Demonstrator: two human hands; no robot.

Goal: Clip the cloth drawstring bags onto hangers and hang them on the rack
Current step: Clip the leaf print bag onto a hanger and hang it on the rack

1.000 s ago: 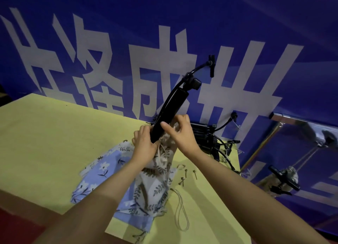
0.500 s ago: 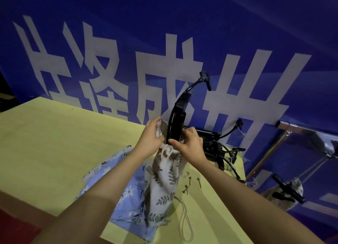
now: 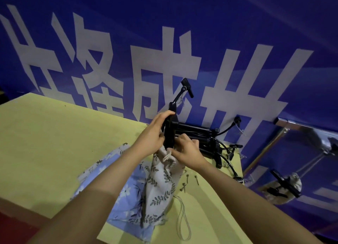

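Partly hiding the clip, left hand [image 3: 152, 136] grips the hanger [image 3: 169, 134]; right hand [image 3: 186, 152] pinches the leaf-print bag [image 3: 161, 187].

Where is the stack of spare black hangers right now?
Head view: the spare hangers lie at the yellow table's far right edge, just behind the right hand, against the blue banner.

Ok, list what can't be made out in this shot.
Head view only:
- Hanger clip on the leaf-print bag: covered by left hand and right hand.
- Blue bag: partly under forearms.
- Rack: cut by the right edge.
- Bag hung there: blurred.
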